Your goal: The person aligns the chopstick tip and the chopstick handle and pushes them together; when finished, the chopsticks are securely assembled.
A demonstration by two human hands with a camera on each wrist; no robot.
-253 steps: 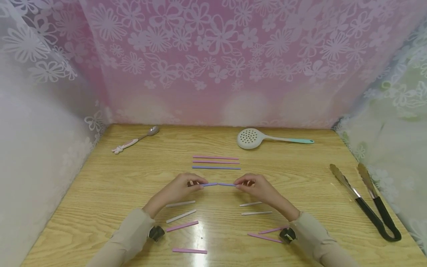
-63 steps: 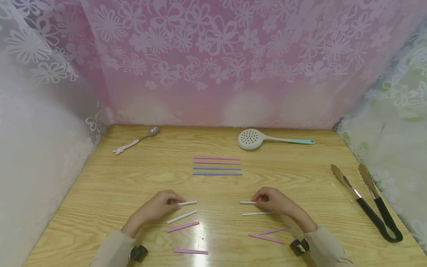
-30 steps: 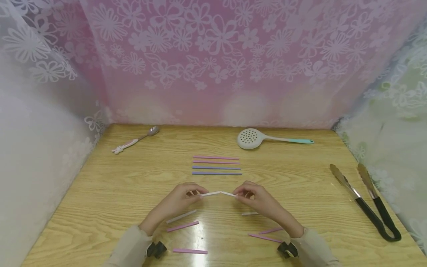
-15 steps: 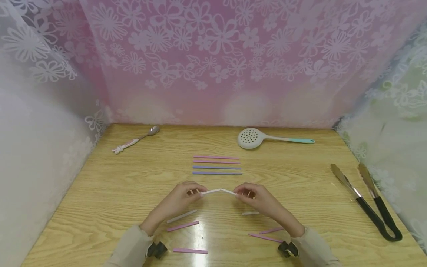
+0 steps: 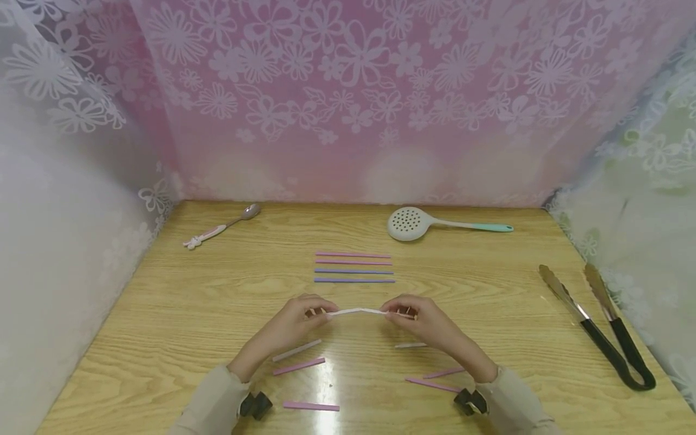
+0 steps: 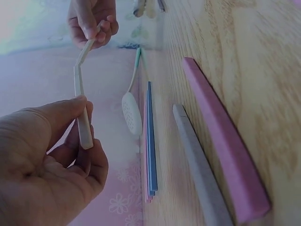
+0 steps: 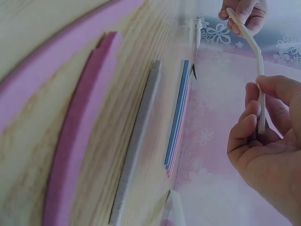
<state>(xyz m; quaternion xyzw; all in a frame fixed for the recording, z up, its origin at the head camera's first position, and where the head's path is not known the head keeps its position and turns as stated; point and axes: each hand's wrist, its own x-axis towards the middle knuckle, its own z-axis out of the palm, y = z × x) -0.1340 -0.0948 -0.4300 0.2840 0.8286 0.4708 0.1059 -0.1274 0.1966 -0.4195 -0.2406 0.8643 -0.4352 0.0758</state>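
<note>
Above the middle of the table, my left hand [image 5: 299, 318] pinches one white chopstick half [image 5: 344, 312] between thumb and fingers. My right hand [image 5: 420, 318] pinches another white chopstick half [image 5: 374, 311], its rear end showing behind the fingers. The two inner ends meet at a shallow bend, seen also in the left wrist view on the white half [image 6: 79, 84] in front of the left hand. Below the left hand lie a white half [image 5: 296, 350] and two pink halves [image 5: 299, 366]. Under the right hand are a white half [image 5: 409, 345] and two pink halves [image 5: 432, 385].
Beyond the hands, two pink chopsticks [image 5: 353, 255] and two blue chopsticks [image 5: 353, 280] lie in a row. A spoon with a rabbit handle [image 5: 213, 232] sits back left, a slotted skimmer [image 5: 408, 223] back right. Black-handled tongs [image 5: 609, 344] lie spread at the right edge.
Earlier, the hands held blue halves; a second blue chopstick then joined the row. Both hands picked up white halves and brought them end to end; their bend has flattened since half a second ago.
</note>
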